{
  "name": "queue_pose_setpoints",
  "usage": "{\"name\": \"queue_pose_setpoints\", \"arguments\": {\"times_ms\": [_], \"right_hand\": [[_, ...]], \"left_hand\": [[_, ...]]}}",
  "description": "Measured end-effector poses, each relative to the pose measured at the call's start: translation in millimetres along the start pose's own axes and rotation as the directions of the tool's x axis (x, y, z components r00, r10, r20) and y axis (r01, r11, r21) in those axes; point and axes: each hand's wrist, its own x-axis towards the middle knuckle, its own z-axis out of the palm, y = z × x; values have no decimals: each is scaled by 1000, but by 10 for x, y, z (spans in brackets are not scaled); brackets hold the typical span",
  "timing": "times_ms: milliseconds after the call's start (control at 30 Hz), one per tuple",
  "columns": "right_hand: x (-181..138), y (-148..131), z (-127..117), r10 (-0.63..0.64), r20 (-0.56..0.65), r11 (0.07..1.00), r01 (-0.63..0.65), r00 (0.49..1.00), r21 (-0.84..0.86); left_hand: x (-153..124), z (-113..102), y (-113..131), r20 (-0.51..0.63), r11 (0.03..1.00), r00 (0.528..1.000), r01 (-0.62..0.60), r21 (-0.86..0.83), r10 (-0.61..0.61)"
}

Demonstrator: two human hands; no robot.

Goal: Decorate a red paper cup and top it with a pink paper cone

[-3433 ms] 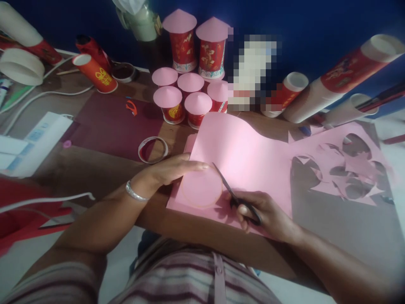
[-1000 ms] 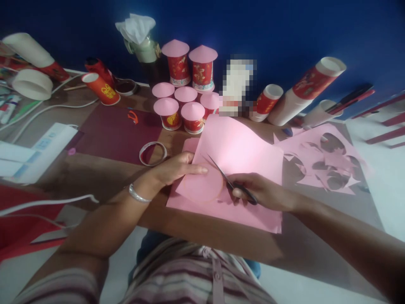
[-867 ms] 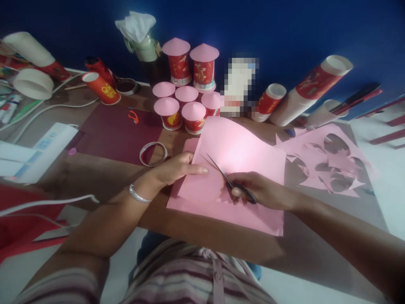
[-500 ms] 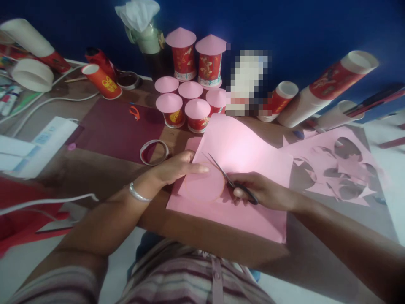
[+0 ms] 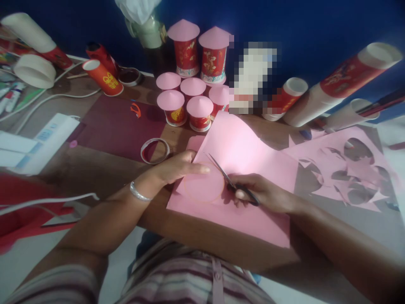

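Note:
My left hand (image 5: 182,165) grips the left edge of a pink paper sheet (image 5: 240,139), thumb on top and the other fingers hidden beneath. A circle outline (image 5: 204,182) is drawn on that sheet, just below my thumb. Black-handled scissors (image 5: 236,185) are in my right hand (image 5: 257,192), their blades against the paper at the circle's right side and pointing up and left. The sheet's far part curls upward. Under it lies more pink paper (image 5: 268,232) on the wooden table (image 5: 177,230).
Red paper cups with pink cone tops (image 5: 200,112) stand beyond the sheet. A tape roll (image 5: 155,150) and orange small scissors or clip (image 5: 136,110) lie left. Pink paper with cut-out holes (image 5: 335,147) is at right, near red-and-white cup stacks (image 5: 335,86).
The camera view has shifted slightly, so the background cups appear a little displaced. Both hands, the scissors and the pink sheet hold nearly the same position.

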Motion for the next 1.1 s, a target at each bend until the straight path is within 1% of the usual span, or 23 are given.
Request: {"name": "queue_pose_setpoints", "arguments": {"times_ms": [200, 433, 700, 833, 1000, 1100], "right_hand": [[0, 23, -6, -2, -4, 1000, 2, 1000, -6], [2, 90, -22, -14, 1, 1000, 14, 1000, 23], [-3, 41, -12, -51, 6, 998, 50, 999, 25], [-6, 21, -4, -33, -2, 999, 33, 999, 17], [-9, 25, -2, -28, -1, 999, 28, 1000, 19], [-13, 38, -7, -25, -3, 1000, 25, 1000, 17]], "left_hand": [[7, -20, -21, -3, 1000, 1000, -10, 13, 10], [13, -30, -33, -28, 998, 999, 27, 55, -25], [16, -1, -27, -17, 998, 1000, 14, 63, -13], [17, 7, -23, -21, 997, 1000, 18, 72, -17], [11, 10, -14, 3, 998, 1000, 25, 62, -25], [9, 10, -15, -1, 997, 1000, 13, 71, -13]]}}
